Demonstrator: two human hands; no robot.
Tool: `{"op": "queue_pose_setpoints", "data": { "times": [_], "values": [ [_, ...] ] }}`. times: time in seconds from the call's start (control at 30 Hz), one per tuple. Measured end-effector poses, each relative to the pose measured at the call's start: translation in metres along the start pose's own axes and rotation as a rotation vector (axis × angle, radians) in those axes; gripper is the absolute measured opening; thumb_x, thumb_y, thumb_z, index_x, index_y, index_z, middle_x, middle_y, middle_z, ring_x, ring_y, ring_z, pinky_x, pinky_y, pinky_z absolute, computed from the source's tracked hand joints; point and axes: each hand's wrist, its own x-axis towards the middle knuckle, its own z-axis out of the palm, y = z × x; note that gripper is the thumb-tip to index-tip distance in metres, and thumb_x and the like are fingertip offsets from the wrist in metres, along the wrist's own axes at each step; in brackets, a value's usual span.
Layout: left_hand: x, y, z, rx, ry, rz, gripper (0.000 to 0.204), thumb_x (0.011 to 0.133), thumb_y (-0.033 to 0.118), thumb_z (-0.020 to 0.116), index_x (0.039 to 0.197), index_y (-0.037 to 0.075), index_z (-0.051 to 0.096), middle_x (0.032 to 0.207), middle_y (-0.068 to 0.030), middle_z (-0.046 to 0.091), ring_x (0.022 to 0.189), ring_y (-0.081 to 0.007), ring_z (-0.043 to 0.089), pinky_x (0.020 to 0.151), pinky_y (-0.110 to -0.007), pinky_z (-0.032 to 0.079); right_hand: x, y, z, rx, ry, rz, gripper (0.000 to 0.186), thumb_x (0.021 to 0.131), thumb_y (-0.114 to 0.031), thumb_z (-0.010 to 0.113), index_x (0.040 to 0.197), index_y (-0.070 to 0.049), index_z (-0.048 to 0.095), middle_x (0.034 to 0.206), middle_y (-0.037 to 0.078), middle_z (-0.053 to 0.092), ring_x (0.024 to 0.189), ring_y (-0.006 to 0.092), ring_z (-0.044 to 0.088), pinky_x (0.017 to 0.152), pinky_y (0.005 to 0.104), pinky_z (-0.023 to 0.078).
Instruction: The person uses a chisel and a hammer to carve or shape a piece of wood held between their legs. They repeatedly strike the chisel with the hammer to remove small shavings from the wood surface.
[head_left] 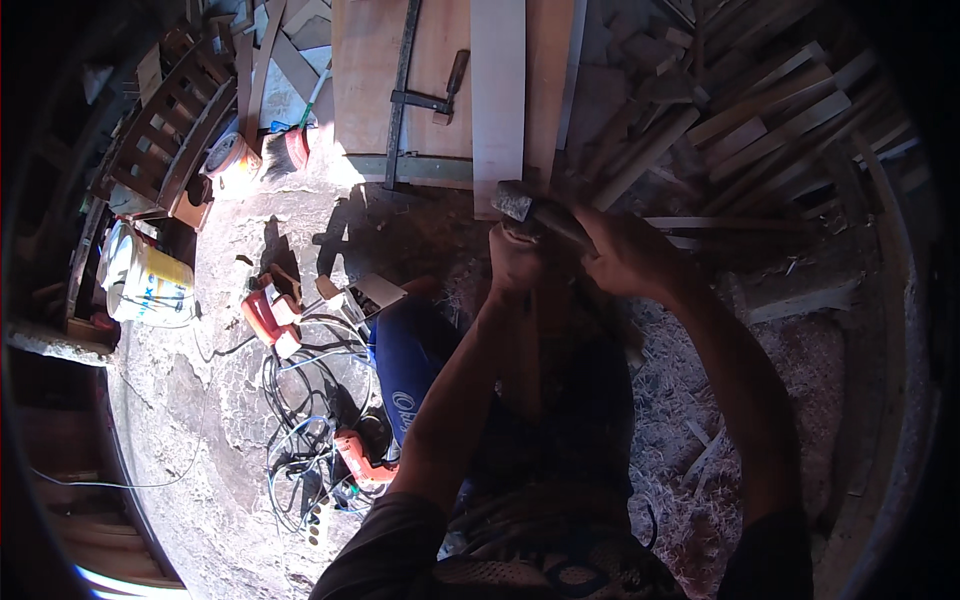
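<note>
My right hand (pixel 630 255) is closed around the handle of a hammer (pixel 514 201). The hammer's metal head is right above my left hand (pixel 515 262); whether it touches anything there I cannot tell. The fingers of my left hand are wrapped in a fist round something mostly hidden, of which only a dark rounded top shows under the hammer. Just beyond both hands lies the near end of a long pale plank (pixel 498 110). A narrow strip of wood (pixel 521 360) runs between my legs below the left hand.
A bar clamp (pixel 425 100) lies across a wide wooden panel (pixel 360 90) ahead. Wood offcuts (pixel 760 140) are heaped at the far right. On the left are buckets (pixel 150 280), a red power tool (pixel 270 317), an orange drill (pixel 362 462) and tangled cables (pixel 285 440). Shavings (pixel 690 400) cover the right floor.
</note>
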Motion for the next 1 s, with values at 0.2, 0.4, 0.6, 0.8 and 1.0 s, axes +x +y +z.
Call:
{"op": "queue_pose_setpoints", "data": {
  "times": [0.2,0.4,0.6,0.8,1.0],
  "values": [
    [0.035,-0.036,-0.019,0.071,-0.023,-0.304,0.01,0.084,0.011,0.071,0.087,0.001,0.071,0.081,-0.0002,0.07,0.077,-0.0074,0.063,0.066,-0.028,0.051,0.013,-0.046,-0.076,0.259,0.38,-0.093,0.043,0.085,-0.01,0.067,0.125,-0.004,0.05,0.088,0.025,0.068,0.084,0.0422,0.069,0.072,0.0484,0.054],
    [0.031,-0.038,-0.019,-0.01,-0.062,-0.228,0.009,0.085,0.011,0.07,0.088,0.002,0.07,0.083,-0.0001,0.07,0.079,-0.0096,0.064,0.068,-0.029,0.051,0.043,-0.015,-0.031,0.001,0.379,-0.027,0.047,0.085,-0.008,0.064,0.128,-0.007,0.047,0.09,0.025,0.067,0.09,0.0429,0.068,0.073,0.0484,0.053],
    [-0.02,0.011,0.001,0.147,0.042,0.034,0.011,0.082,0.008,0.07,0.091,0.002,0.072,0.084,0.0005,0.07,0.077,-0.0078,0.063,0.066,-0.028,0.051,0.001,0.0,-0.019,0.093,0.087,-0.163,0.042,0.081,-0.007,0.068,0.119,0.002,0.051,0.092,0.022,0.066,0.088,0.0415,0.068,0.077,0.0501,0.055],
    [0.036,-0.054,-0.021,0.164,-0.018,-0.213,0.01,0.082,0.008,0.069,0.09,0.001,0.071,0.084,-0.0012,0.071,0.076,-0.0085,0.063,0.065,-0.028,0.051,0.052,-0.019,-0.072,0.244,0.637,-0.016,0.052,0.085,-0.011,0.066,0.134,-0.007,0.048,0.096,0.023,0.067,0.095,0.0405,0.067,0.078,0.0493,0.05],
    [0.025,-0.034,-0.014,0.064,-0.012,-0.173,0.009,0.081,0.007,0.07,0.088,0.002,0.071,0.083,-0.0018,0.071,0.076,-0.0093,0.064,0.066,-0.029,0.053,0.039,0.029,0.018,-0.117,-0.125,-0.057,0.043,0.083,-0.007,0.063,0.124,-0.001,0.052,0.105,0.03,0.065,0.102,0.0445,0.064,0.084,0.0485,0.051]
  ]
}}
